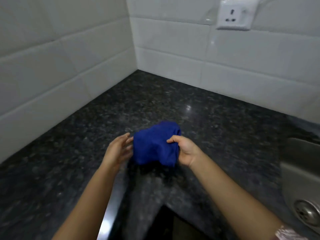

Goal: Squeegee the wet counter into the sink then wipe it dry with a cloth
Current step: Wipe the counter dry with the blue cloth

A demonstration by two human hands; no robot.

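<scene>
Holding a bunched blue cloth point(155, 146) over the dark speckled counter point(69, 161), close to the middle of the view. Gripped at its 3 o'clock edge by the right hand point(186, 150): thumb on top, fingers curled beneath, pinching a fold of the fabric. Flanked at 9 o'clock by the left hand point(118, 150), palm turned toward the cloth, fingers point(125, 137) straight and loosely together, a little blurred, tips right at the cloth's edge; touching or only just beside, cannot tell. Hanging in loose folds below the right thumb, with a dark shadow on the stone underneath; resting on the counter or lifted just clear, cannot tell. Both bare forearms reaching in from 6 o'clock. At 4 o'clock from the cloth, well apart from it, a steel sink point(297, 172) set into the counter at the edge of view, with its round drain point(308, 213) farther down toward 5 o'clock. At 12 o'clock, the counter's far corner, backed by white tiled walls point(173, 40). At 1 o'clock, high on the tiles, a white wall socket point(235, 15). At 6 o'clock, between the forearms, a dark gap point(173, 226) at the counter's front edge.
</scene>
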